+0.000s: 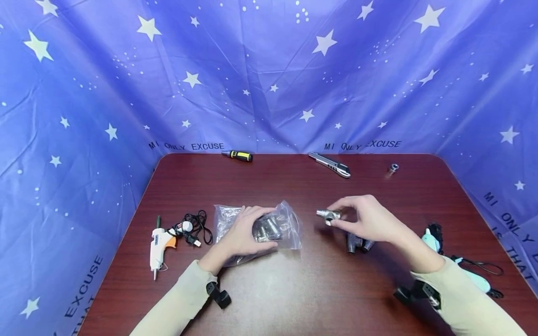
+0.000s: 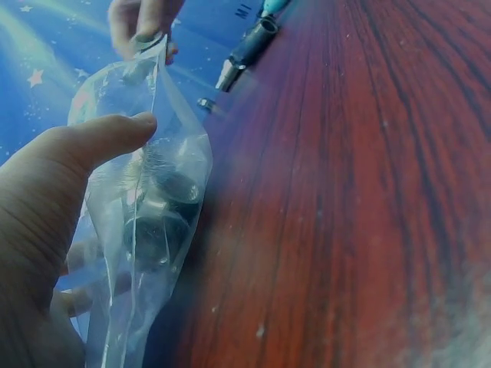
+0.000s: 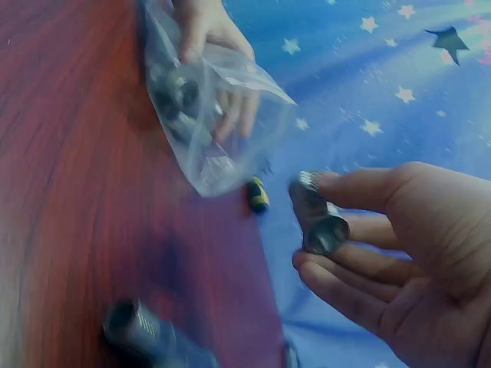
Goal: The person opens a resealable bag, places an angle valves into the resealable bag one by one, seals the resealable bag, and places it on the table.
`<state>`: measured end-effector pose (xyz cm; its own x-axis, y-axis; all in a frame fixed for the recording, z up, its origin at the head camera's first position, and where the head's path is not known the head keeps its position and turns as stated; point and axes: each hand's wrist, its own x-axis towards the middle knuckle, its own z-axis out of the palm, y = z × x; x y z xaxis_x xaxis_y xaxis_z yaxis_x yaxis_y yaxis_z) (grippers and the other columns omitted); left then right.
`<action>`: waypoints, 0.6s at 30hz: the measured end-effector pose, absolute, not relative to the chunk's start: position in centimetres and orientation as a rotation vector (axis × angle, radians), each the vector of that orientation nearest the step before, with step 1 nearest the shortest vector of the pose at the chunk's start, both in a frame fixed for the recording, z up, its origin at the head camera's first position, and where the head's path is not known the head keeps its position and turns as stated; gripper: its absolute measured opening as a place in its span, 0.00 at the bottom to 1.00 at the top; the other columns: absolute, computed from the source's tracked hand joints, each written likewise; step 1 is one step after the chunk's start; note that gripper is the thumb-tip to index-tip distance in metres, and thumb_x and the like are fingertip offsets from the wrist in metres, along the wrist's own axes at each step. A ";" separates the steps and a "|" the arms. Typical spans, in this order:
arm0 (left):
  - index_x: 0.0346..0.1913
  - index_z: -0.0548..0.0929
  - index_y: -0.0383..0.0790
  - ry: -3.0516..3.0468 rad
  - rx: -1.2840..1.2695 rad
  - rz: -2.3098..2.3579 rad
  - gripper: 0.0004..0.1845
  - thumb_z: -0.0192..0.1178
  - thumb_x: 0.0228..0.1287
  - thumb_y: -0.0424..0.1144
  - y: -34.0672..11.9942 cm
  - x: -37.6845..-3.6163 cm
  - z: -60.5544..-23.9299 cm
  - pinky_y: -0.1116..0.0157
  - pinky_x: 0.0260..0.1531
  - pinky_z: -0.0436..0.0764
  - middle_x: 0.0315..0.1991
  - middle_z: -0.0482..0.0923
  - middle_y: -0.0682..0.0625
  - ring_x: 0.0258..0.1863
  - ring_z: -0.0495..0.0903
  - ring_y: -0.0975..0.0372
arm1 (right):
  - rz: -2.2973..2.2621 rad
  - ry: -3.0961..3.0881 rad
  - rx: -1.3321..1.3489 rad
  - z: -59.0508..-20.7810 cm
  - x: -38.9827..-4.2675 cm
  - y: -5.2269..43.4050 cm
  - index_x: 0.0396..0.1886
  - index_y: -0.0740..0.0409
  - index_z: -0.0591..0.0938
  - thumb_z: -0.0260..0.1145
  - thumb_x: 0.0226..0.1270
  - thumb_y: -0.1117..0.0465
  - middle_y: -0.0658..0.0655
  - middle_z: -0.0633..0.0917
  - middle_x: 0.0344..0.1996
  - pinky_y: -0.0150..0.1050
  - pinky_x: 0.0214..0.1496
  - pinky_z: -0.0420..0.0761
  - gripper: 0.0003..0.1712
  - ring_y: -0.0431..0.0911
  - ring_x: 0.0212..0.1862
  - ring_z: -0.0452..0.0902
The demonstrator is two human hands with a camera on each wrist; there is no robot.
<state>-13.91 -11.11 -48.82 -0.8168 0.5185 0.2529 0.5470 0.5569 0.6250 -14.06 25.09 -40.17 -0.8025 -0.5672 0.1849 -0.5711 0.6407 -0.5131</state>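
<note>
The person's left hand (image 1: 244, 233) grips a clear plastic bag (image 1: 273, 224) of metal fittings flat on the dark red table (image 1: 294, 289), thumb curled over the film. The right hand (image 1: 370, 221) hovers just beside it, pinching one short threaded fitting (image 1: 329, 215) between thumb and fingertips above the wood. Two darker fittings (image 1: 357, 242) lie beneath that wrist. It looks to me like fittings are being sorted one at a time; the next move calls for a steady bag mouth and a careful pinch
</note>
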 end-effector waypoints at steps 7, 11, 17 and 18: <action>0.74 0.77 0.51 -2.717 -0.921 -1.111 0.48 0.83 0.47 0.56 -11.0 -13.8 -48.6 0.30 0.79 0.55 0.61 0.84 0.52 0.61 0.79 0.55 | 1.098 -2.965 0.938 -40.6 -15.7 21.5 0.44 0.51 0.92 0.80 0.64 0.57 0.43 0.92 0.31 0.31 0.38 0.89 0.10 0.33 0.33 0.86; 0.73 0.78 0.51 -2.713 -0.918 -1.107 0.47 0.83 0.46 0.55 -10.9 -13.8 -48.7 0.29 0.79 0.55 0.60 0.85 0.52 0.61 0.79 0.55 | 1.098 -3.014 0.975 -41.3 -16.3 19.6 0.40 0.51 0.92 0.79 0.65 0.56 0.43 0.91 0.28 0.29 0.36 0.87 0.07 0.34 0.31 0.85; 0.72 0.78 0.52 -2.709 -0.923 -1.095 0.47 0.83 0.46 0.56 -10.6 -13.8 -48.7 0.30 0.79 0.57 0.60 0.85 0.53 0.59 0.79 0.57 | 1.051 -3.060 1.015 -42.9 -16.4 17.7 0.33 0.48 0.91 0.77 0.63 0.55 0.39 0.88 0.24 0.28 0.34 0.84 0.03 0.30 0.28 0.82; 0.72 0.78 0.52 -2.706 -0.925 -1.094 0.47 0.83 0.46 0.56 -10.5 -13.8 -48.7 0.30 0.79 0.57 0.60 0.84 0.53 0.59 0.79 0.57 | 1.050 -3.061 1.024 -43.1 -16.3 17.5 0.31 0.47 0.91 0.77 0.63 0.55 0.39 0.88 0.23 0.28 0.34 0.84 0.03 0.30 0.28 0.81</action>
